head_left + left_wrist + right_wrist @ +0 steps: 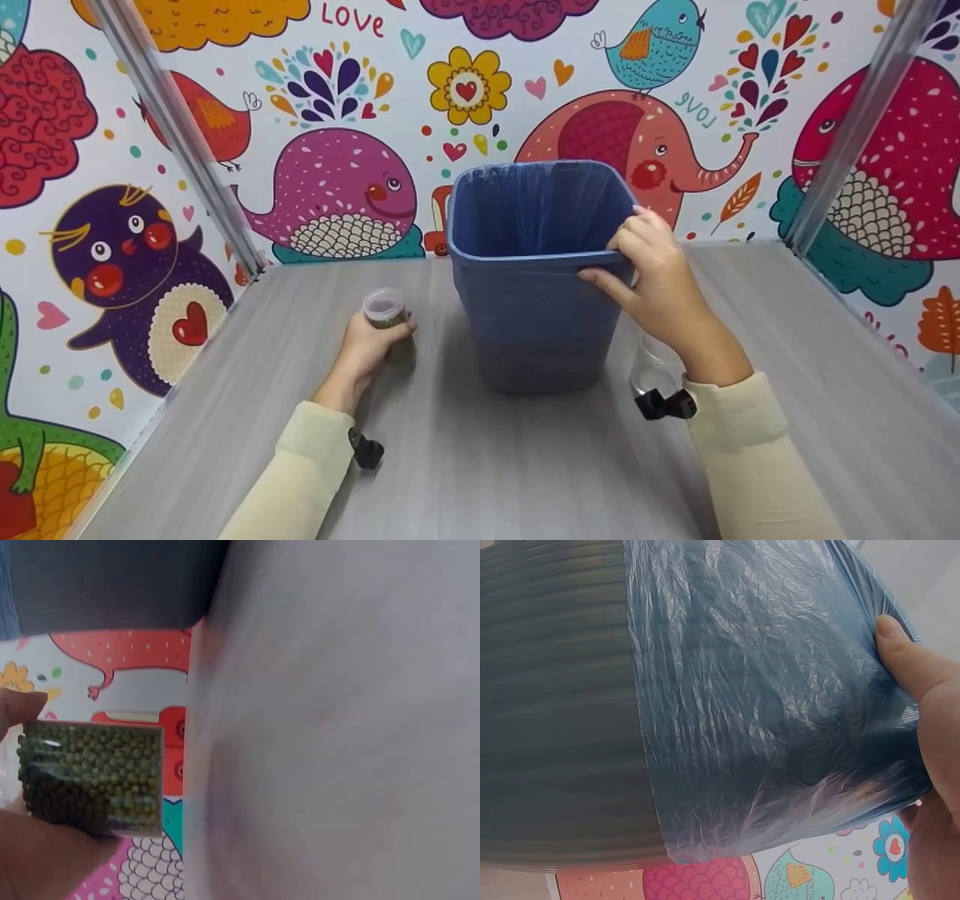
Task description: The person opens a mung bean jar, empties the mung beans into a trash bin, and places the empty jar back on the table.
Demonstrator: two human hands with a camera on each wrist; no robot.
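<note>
My left hand (361,346) grips a clear jar (94,780) of small green beans, thumb curled across its side. A strip of wall shows between the jar's base and the tabletop in the left wrist view. To the right of it is a blue trash bin (540,322), wide mouth facing up. A thin, wrinkled bag (735,690) lines the bin and folds down over its outside. My right hand (656,274) holds the bin's right front corner, with the thumb outside the rim and the fingers over the top.
A second clear jar (651,367) stands right of the bin, partly behind my right wrist. The grey wood-grain table (487,465) meets a cartoon-printed wall (390,82) behind the bin. Metal posts (176,135) rise at the back corners. Small black clips (366,450) sit at my cuffs.
</note>
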